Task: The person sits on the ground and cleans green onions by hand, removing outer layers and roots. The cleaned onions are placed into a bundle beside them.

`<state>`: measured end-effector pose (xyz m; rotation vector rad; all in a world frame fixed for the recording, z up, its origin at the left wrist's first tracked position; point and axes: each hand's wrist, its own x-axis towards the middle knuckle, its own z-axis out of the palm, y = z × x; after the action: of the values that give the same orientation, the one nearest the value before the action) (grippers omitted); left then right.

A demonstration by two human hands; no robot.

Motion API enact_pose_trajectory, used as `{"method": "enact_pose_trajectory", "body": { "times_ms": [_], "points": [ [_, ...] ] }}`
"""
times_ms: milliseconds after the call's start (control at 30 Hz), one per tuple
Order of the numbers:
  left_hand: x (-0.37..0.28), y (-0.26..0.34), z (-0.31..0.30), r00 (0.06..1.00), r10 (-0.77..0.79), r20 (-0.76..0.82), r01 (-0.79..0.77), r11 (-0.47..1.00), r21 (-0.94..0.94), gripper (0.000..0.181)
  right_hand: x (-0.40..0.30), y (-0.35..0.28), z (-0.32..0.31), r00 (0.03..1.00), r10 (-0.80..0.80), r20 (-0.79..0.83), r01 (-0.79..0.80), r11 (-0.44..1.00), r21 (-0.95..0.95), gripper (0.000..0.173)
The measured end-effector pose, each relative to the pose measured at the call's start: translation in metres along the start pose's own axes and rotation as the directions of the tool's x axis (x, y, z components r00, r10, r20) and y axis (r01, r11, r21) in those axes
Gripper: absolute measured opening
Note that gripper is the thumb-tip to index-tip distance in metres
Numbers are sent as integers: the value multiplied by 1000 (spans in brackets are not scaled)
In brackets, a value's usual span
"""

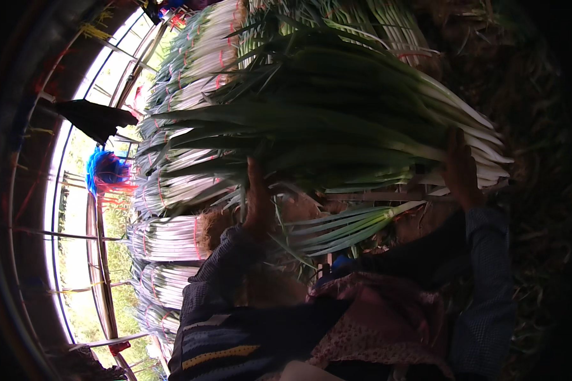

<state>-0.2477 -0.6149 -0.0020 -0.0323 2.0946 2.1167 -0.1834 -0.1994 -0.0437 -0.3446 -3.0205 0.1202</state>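
A large loose bunch of green onions (352,128) lies across the view before me, its dark leaves towards the left and its white stalks towards the right. My left hand (259,193) is at the near edge of the leaves; shadow hides most of its fingers. Over the stalks near the white ends lies my right hand (459,169), its fingers pointing away from me. Whether either hand grips is unclear. Nearer to my body, a few separate green onions (348,228) rest below the bunch, beside a thin wooden strip (376,196).
Stacked green onion bundles (171,238) with red ties line the left side and far edge. Beyond them stands a pole frame (95,238) with a blue and red bundle of plastic strands (107,171). Leaf scraps (534,285) litter the dark ground at right.
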Motion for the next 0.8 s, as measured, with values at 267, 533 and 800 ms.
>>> {"method": "enact_pose_trajectory", "body": {
  "times_ms": [267,533,800],
  "points": [
    [76,-65,-55,953,297,-61,-289,950,119,60,-1,-8,5,1000,8,19,-8,1000,4,93],
    [95,-153,-101,966,-152,209,164,986,-42,55,-7,17,43,993,114,-27,-111,990,85,62],
    [-2,-190,-91,189,-161,969,-630,737,245,31,3,-16,29,980,74,-183,-86,995,-59,61]
  ]
}}
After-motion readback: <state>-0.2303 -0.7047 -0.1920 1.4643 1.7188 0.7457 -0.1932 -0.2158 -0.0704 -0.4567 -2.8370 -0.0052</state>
